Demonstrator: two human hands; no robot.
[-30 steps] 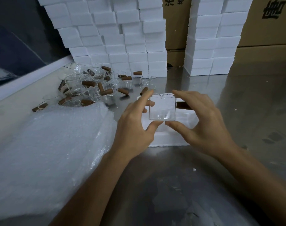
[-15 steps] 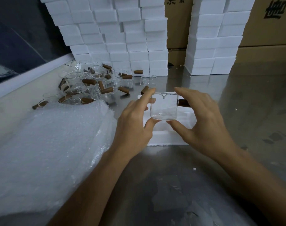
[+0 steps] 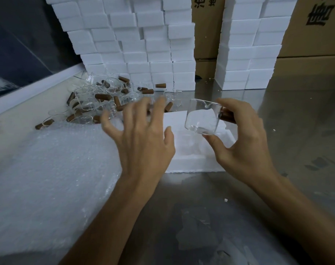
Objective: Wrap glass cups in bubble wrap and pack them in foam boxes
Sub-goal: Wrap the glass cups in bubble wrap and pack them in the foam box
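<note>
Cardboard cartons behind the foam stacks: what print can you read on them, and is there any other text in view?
Middle carton: two black Chinese characters, cut off at the top edge, unreadable.
Right carton: one large black Chinese character, partly cropped, unreadable.
Foam boxes, glass cup: no text.

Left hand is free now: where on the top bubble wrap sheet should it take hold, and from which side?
Probably the near right corner of the bubble wrap stack, coming from the right. That edge lies exposed on the steel table and sits nearest the open left hand, while the right hand holds the glass cup.
</note>
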